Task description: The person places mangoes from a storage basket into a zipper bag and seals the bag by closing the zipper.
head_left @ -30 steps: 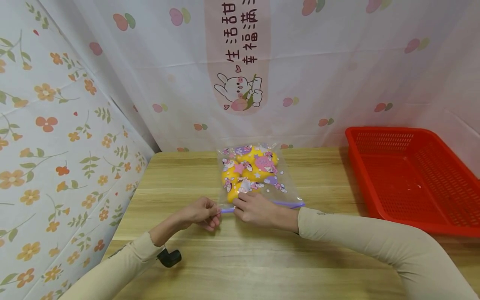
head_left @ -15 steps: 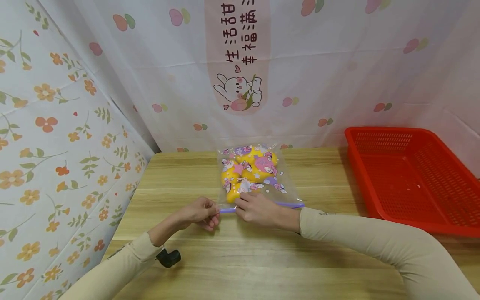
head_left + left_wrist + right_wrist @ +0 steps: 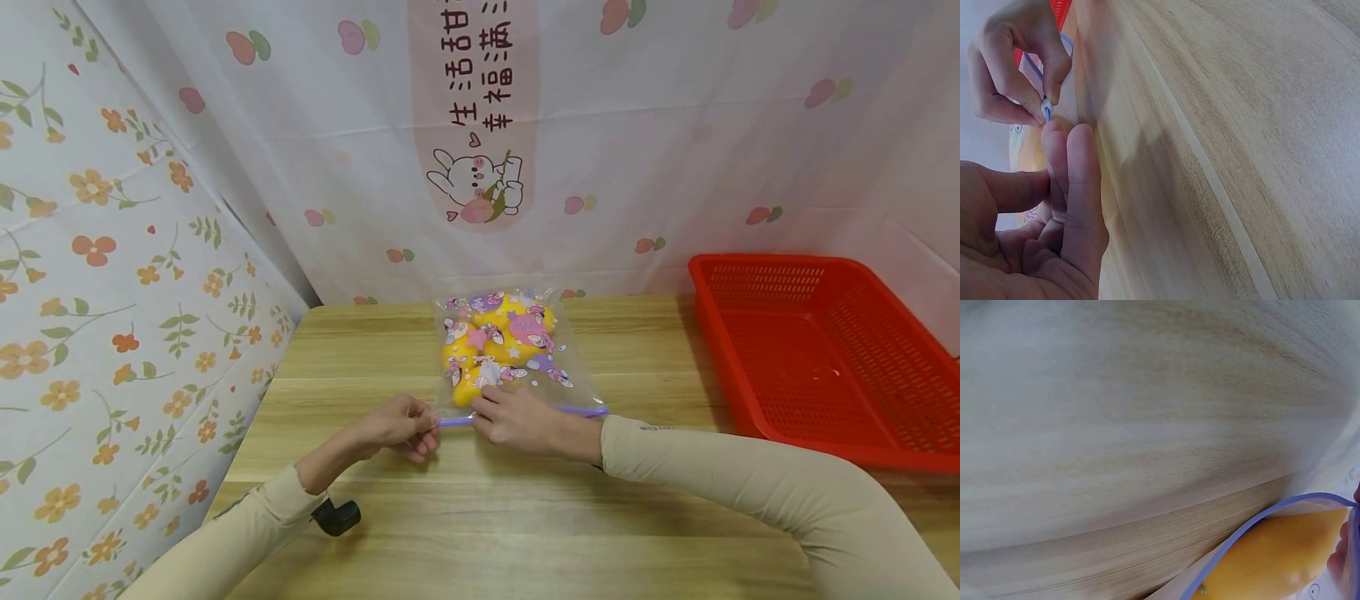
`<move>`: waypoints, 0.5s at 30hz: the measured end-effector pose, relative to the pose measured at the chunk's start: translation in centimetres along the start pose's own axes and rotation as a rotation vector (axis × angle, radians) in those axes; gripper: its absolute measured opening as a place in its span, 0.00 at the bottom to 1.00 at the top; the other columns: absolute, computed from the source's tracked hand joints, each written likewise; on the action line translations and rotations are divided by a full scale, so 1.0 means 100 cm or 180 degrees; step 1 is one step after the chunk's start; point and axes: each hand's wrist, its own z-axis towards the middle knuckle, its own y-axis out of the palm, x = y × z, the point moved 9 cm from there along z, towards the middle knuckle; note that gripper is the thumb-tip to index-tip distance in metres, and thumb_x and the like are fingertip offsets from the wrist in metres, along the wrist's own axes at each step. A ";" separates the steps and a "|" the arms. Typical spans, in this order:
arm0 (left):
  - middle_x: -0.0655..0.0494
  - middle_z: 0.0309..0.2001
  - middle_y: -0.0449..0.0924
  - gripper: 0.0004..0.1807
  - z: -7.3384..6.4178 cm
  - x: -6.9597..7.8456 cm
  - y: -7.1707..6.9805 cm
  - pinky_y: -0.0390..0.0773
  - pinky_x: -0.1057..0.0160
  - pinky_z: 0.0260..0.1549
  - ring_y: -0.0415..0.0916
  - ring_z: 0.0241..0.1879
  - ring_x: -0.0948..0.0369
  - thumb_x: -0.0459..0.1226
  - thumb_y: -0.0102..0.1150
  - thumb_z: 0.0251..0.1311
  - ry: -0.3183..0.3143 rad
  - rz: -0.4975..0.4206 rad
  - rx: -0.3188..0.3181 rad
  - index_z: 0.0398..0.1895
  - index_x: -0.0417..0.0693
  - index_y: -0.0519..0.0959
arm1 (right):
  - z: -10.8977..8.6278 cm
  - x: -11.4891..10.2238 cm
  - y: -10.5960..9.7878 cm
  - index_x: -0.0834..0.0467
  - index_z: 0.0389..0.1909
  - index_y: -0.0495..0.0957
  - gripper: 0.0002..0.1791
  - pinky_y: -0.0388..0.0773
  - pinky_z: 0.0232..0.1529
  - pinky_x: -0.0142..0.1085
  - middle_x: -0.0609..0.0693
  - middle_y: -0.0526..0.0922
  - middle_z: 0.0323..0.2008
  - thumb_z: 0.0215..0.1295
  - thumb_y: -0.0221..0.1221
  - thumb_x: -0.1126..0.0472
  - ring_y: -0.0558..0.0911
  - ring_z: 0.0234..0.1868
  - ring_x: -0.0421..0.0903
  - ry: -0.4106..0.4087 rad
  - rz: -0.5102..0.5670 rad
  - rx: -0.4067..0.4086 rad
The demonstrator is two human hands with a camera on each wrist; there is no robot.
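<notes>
A clear zip bag printed with pink and purple cartoon figures lies flat on the table. Several yellow fruit-like pieces fill its far part. Along the near edge runs a purple zip strip. My left hand pinches the strip's left end between thumb and fingers. Just to the right, my right hand pinches a small white slider on the strip, best seen in the left wrist view. In the right wrist view the purple edge gapes apart on the right side, with one orange-yellow piece inside.
A red plastic basket stands on the table at the right. Patterned cloth sheets hang behind the table and along its left side. A black device sticks out beneath the left sleeve.
Both hands stay at the bag's near edge in almost the same place. The right hand has moved very slightly to the right; the bag lies as before.
</notes>
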 end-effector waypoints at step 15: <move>0.50 0.25 0.79 0.14 0.000 0.000 -0.001 0.86 0.61 0.30 0.77 0.23 0.64 0.30 0.45 0.78 0.0036 0.0042 -0.0016 0.34 0.30 0.77 | -0.003 0.001 -0.001 0.57 0.32 0.81 0.14 0.78 0.34 0.33 0.50 0.78 0.37 0.73 0.49 0.67 0.75 0.38 0.47 0.0005 0.0034 0.0059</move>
